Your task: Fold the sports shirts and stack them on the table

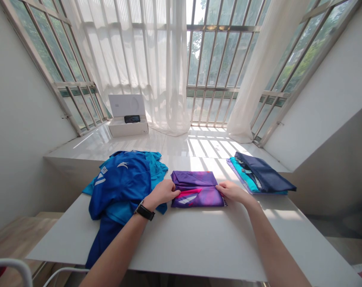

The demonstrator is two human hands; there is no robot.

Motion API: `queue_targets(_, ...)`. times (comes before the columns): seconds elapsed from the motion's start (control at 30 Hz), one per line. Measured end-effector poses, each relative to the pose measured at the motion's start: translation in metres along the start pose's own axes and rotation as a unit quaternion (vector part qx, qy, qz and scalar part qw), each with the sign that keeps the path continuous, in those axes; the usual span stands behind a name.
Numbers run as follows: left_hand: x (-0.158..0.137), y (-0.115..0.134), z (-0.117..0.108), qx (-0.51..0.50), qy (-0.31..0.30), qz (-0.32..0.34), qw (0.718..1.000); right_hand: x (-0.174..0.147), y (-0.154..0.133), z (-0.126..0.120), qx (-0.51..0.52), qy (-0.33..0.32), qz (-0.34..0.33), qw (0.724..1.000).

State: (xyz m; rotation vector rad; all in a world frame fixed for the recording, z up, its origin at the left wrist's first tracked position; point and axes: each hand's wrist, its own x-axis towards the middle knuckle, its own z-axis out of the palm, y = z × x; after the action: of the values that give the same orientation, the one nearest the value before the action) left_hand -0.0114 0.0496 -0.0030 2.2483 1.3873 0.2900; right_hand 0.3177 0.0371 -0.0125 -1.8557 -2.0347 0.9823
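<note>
A purple shirt [198,194] with pink and white markings lies folded into a small rectangle on the white table [198,239]. Its left edge is pinched by my left hand [163,193], which has a black watch on the wrist. At the opposite edge, my right hand [233,192] grips the same shirt between thumb and fingers. Left of the shirt sits a loose heap of blue shirts [125,183], close beside my left hand. A stack of folded clothes [264,173], navy on top with turquoise and lilac under it, rests to the right.
Behind the table runs a glossy white sill [175,145] with bars of sunlight. An open white box [128,126] stands on it, a black phone-like device [132,119] on top. Sheer curtains [169,71] hang before barred windows. A white curved tube [12,263] shows at lower left.
</note>
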Motion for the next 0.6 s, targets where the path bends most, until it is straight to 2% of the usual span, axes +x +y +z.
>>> queue_targets(0.17,-0.002,0.001,-0.002,-0.011,-0.009,0.008,1.0,-0.002,-0.003,0.001,-0.027,-0.002,0.011,1.0)
queue_targets(0.4,-0.006,0.01,-0.009,0.023,-0.009,-0.032,0.999,-0.004,-0.003,0.003,-0.056,0.02,0.06,0.996)
queue_targets(0.5,-0.007,0.009,-0.012,0.019,-0.011,-0.031,0.999,-0.005,-0.004,0.003,-0.059,0.03,0.077,0.995)
queue_targets(0.6,-0.009,0.007,-0.017,0.009,-0.033,-0.027,0.999,-0.006,-0.006,0.004,-0.056,0.038,0.078,0.995)
